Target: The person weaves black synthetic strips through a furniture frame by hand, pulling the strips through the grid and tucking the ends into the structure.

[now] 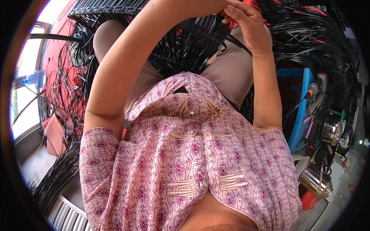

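Person seated, black woven piece (106, 10) over the knees, curved rim toward the top L, rest running under the forearms. L arm crosses the lap to meet the R hand (252, 30) at the top edge of view, a bit R of centre. L hand (211, 5) mostly cropped, so can't tell if its grip is open or closed. R grip: fingers bent, thumb and fingertips close together; looks like a pinch, but can't confirm what's in it, if anything. Black strip (238, 41) slants just below the R hand, down toward the wrist; can't see if it's held.

Step, my read: two-handed fine work w/ strip at the woven piece, mid-weave, not finished. Next move prob. calls for a firm pinch on the strip end, L hand steadying the piece, then an even pull w/o twisting it.

Loose strips (308, 42) heaped on the R, more on the L; snag risk IMO. Blue crate (304, 111) by the R elbow, orange/black tool (311, 92) at its edge, steel pot (316, 181) lower R.
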`<action>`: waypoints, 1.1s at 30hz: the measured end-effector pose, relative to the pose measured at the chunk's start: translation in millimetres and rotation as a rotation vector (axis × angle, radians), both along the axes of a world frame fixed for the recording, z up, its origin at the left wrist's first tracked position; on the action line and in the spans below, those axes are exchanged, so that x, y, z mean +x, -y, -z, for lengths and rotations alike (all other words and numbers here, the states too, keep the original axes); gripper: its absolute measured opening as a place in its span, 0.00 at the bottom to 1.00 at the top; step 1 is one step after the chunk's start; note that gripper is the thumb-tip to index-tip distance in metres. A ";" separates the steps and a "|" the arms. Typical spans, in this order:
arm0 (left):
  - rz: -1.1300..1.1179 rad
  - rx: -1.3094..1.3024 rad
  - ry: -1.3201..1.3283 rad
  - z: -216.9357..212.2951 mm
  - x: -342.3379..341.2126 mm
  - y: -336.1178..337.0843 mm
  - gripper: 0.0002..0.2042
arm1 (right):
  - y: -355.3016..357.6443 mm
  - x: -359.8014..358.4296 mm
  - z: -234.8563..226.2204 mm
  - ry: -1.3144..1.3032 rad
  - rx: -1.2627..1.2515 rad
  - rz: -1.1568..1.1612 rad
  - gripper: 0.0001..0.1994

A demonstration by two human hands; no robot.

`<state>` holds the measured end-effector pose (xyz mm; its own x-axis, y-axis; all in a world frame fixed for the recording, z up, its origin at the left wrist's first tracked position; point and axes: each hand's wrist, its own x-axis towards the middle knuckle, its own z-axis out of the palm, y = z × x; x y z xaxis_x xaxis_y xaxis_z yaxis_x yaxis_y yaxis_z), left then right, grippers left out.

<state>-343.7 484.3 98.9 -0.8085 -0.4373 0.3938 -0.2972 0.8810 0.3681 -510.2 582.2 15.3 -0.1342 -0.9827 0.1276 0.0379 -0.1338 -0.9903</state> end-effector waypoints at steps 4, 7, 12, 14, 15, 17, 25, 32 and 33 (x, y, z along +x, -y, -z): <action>0.010 -0.119 -0.112 8.1 -3.1 2.5 0.11 | -7.1 9.3 -2.0 -0.200 -0.054 0.289 0.12; -0.091 0.089 0.026 7.2 8.3 13.7 0.11 | -25.8 18.5 -4.4 -0.240 -0.076 0.493 0.13; -0.203 0.647 0.054 62.4 32.2 64.9 0.08 | -77.7 44.0 40.4 -0.833 0.052 0.578 0.10; -0.200 0.724 0.020 71.6 40.2 66.0 0.08 | -80.5 50.3 44.6 -0.995 0.031 0.601 0.10; -0.190 0.753 -0.015 73.9 42.4 64.6 0.08 | -80.6 53.0 44.7 -1.035 0.061 0.587 0.10; -0.180 0.791 -0.063 69.5 43.3 60.0 0.07 | -81.2 54.5 42.2 -1.095 0.105 0.569 0.11; -0.077 0.516 0.042 -0.2 17.4 10.6 0.08 | -47.0 37.6 -18.6 -0.623 0.039 0.516 0.13; 0.062 0.237 -0.043 -4.0 1.4 21.1 0.09 | 8.8 5.7 6.9 -0.007 -0.119 0.048 0.13; 0.119 0.289 -0.060 1.1 -0.3 27.7 0.08 | 11.0 2.3 11.7 0.005 -0.122 0.066 0.13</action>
<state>-344.1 456.6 97.8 -0.8396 -0.4420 0.3158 -0.1686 0.7647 0.6220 -507.9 571.1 3.6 -0.1991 -0.9489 0.2448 0.0301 -0.2556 -0.9663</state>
